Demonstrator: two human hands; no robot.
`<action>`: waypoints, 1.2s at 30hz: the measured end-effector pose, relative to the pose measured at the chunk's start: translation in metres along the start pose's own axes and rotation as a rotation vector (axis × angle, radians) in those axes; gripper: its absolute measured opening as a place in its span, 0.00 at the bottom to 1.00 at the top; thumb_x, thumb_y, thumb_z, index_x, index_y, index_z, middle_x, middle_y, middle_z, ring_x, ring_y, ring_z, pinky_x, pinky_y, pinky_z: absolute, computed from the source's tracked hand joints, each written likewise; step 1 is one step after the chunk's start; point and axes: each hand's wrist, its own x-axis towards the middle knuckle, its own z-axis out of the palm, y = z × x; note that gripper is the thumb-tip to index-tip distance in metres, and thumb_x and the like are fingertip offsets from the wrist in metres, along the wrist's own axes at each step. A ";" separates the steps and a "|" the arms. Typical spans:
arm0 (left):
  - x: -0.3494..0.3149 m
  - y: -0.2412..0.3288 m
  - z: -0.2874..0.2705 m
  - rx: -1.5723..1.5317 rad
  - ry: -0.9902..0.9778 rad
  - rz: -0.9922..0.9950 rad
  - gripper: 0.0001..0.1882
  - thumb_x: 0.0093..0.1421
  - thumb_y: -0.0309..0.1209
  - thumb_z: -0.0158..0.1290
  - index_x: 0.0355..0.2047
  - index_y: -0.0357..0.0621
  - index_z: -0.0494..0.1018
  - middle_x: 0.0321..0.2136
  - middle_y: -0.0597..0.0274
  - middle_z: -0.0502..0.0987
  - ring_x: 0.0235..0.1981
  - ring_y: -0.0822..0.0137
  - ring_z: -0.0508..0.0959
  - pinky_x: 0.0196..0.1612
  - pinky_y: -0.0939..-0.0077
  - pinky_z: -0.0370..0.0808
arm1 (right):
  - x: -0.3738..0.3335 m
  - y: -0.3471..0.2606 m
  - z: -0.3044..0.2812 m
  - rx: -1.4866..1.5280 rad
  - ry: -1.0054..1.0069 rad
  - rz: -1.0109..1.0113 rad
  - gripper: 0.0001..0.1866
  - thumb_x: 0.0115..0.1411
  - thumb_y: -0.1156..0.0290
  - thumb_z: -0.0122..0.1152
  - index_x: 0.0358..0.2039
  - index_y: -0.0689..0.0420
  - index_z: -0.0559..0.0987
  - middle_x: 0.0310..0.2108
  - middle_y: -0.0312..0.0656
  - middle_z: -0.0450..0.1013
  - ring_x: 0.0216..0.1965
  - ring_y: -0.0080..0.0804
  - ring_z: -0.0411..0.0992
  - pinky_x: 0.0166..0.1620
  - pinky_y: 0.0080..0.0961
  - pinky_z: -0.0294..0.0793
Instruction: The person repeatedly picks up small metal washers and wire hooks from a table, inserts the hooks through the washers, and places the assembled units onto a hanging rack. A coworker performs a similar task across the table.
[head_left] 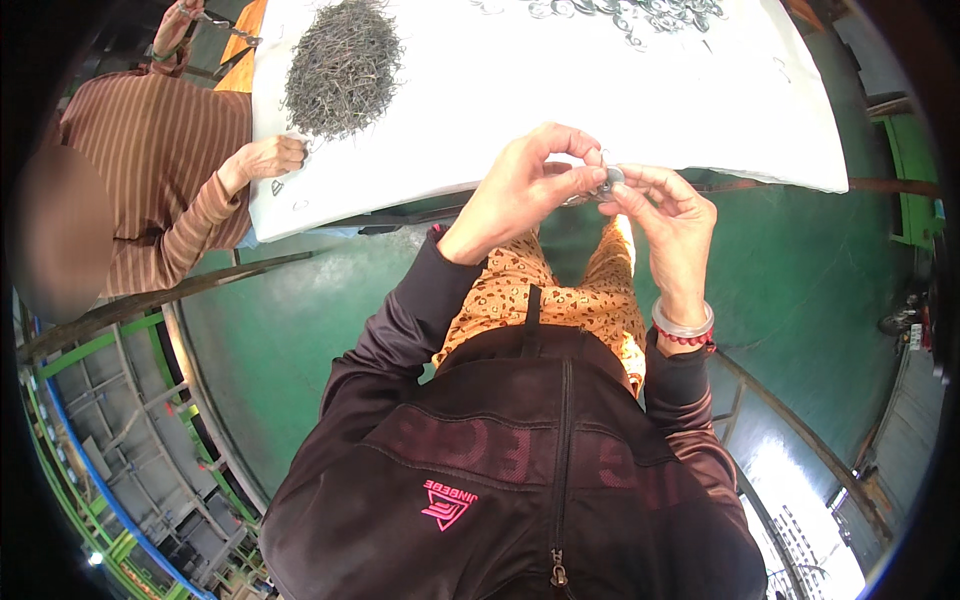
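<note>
My left hand [530, 185] and my right hand [678, 222] meet at the near edge of the white-covered table [560, 90]. Thumbs and fingers of both are pinched on a small round grey metal piece [613, 177]. What looks like a bit of thin wire stands up beside it at the left fingertips; how the two join is too small to make out. Toward the far left lies a heap of dark thin wire hooks [345, 70]. Loose, shiny round metal pieces [640, 14] are spread along the far side, right of the middle.
A co-worker in a striped brown top [165, 160] sits at the table's left side. One of that person's hands [270, 158] rests by the heap; the other holds a short string of metal pieces [228, 27]. Below the table is a green floor [780, 270].
</note>
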 end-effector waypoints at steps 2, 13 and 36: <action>0.000 -0.008 0.002 -0.126 -0.020 -0.076 0.04 0.60 0.27 0.52 0.34 0.40 0.71 0.40 0.61 0.72 0.38 0.71 0.73 0.35 0.77 0.74 | 0.005 -0.002 -0.001 -0.066 -0.027 0.002 0.10 0.52 0.83 0.60 0.37 0.65 0.78 0.32 0.42 0.76 0.30 0.27 0.75 0.34 0.20 0.78; 0.010 -0.026 0.005 -0.089 0.147 0.076 0.05 0.59 0.24 0.52 0.35 0.39 0.72 0.34 0.63 0.75 0.31 0.75 0.74 0.28 0.81 0.75 | 0.020 -0.012 0.002 -0.048 -0.033 0.055 0.09 0.52 0.85 0.59 0.36 0.65 0.78 0.33 0.43 0.76 0.30 0.26 0.74 0.34 0.21 0.77; 0.001 -0.017 0.028 0.101 0.111 0.072 0.05 0.62 0.22 0.46 0.38 0.37 0.65 0.35 0.58 0.73 0.35 0.72 0.75 0.38 0.76 0.74 | 0.256 0.074 -0.077 -1.448 0.183 -0.603 0.14 0.53 0.74 0.58 0.42 0.60 0.78 0.30 0.46 0.76 0.30 0.30 0.75 0.32 0.22 0.73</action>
